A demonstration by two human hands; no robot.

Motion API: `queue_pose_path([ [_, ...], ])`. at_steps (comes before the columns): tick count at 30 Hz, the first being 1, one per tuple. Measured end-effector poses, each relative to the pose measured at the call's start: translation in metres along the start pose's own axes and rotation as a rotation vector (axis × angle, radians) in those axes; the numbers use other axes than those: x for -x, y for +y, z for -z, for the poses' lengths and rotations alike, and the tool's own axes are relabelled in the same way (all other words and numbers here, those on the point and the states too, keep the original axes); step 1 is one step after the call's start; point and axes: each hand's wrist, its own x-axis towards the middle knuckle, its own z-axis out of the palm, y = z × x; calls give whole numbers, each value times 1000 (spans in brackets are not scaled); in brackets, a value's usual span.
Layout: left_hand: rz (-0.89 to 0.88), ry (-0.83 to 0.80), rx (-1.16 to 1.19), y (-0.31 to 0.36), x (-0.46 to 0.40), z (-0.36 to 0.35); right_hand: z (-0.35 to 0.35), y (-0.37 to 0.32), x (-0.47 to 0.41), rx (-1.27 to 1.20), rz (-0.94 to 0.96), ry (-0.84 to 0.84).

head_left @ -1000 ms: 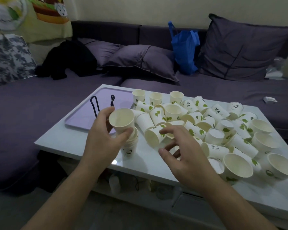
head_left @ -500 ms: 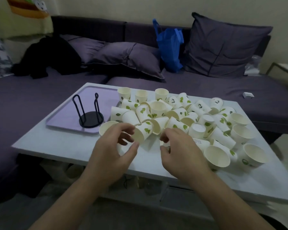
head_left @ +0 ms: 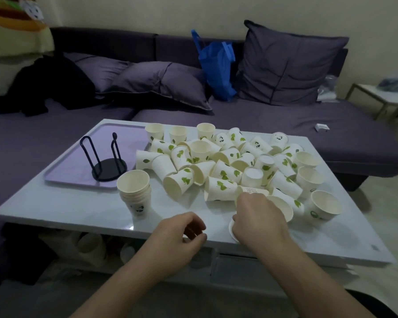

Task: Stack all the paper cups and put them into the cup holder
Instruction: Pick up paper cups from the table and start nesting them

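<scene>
A short stack of nested paper cups (head_left: 135, 193) is set upright on the white counter (head_left: 55, 198), just beside the near right corner of the lilac tray (head_left: 62, 166). On that tray the black wire cup holder (head_left: 106, 160) is seen, with nothing in it. To the right of the stack, a loose heap of paper cups (head_left: 228, 161) is spread across the middle and right of the counter, most lying on their sides, a few standing upright at the far edge and along the right edge.

The left hand (head_left: 172, 242) is held above the near edge of the counter, its fingers loosely curled with nothing between them, so its grip is slack and empty. The right hand (head_left: 257, 219) is placed at the near side of the heap; a white cup rim (head_left: 232, 229) is partly seen beneath its palm, and a cup lying on its side (head_left: 254, 192) is touched at the fingertips. Whether this grip is closed round a cup cannot be told, as the fingers are hidden by the back of the hand.

Behind the counter a purple sofa (head_left: 285, 125) is seen, with a blue bag (head_left: 217, 70) leaning among its cushions.
</scene>
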Motion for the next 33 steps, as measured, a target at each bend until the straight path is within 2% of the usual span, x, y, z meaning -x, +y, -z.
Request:
queue_pose_path([
  [3, 86, -11, 63, -4, -4, -2, 7, -3, 2, -41, 37, -7],
  [5, 139, 5, 159, -7, -8, 0, 12, -3, 3, -179, 56, 11],
  [9, 238, -43, 621, -6, -9, 8, 13, 6, 1, -769, 118, -27],
  [11, 257, -48, 948, -1, -10, 9, 10, 10, -1, -892, 120, -101],
  [13, 242, 6, 1094, 5, -11, 9, 7, 13, -2, -873, 119, -135],
  [15, 221, 76, 1025, 8, -13, 8, 5, 20, -5, -810, 123, -55],
  [17, 209, 124, 893, 9, -15, 7, 7, 31, -5, -700, 101, 106],
  [20, 211, 132, 819, 9, -16, 5, 13, 48, -6, -386, 11, 281],
  [22, 209, 128, 780, 11, -16, 4, 13, 57, -9, -177, -81, 241],
  [25, 201, 140, 714, 11, -17, 1, 10, 62, -11, -37, -154, 93],
  [28, 182, 156, 637, 12, -17, 2, 7, 61, -11, -11, -164, -2],
  [31, 142, 166, 619, 15, -12, 10, 6, 59, -11, -44, -125, 20],
  [33, 114, 195, 632, 19, -8, 20, 7, 56, -11, -152, -57, 54],
])
